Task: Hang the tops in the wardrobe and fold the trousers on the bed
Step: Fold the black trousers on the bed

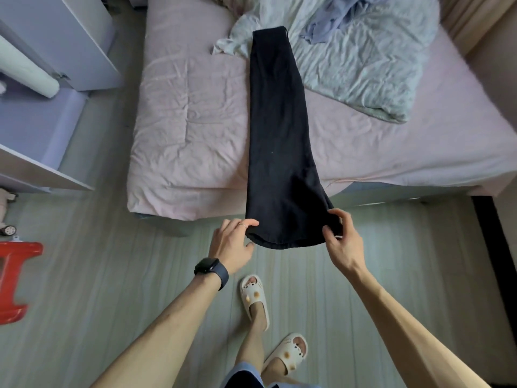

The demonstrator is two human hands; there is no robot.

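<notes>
black trousers [277, 130] laid lengthwise on bed [190, 113], mid-frame, hem off the near edge. left hand [230, 243] and right hand [342, 242] each pinch a hem corner.

A crumpled pale green quilt [363, 65] is seen at the far right. A red plastic object [16, 278] is placed at the left edge of the pale plank floor [112, 247], with a small wheel [7, 230] just beyond it. Two cream slippers [253, 295] are worn near the floor's near edge.
</notes>
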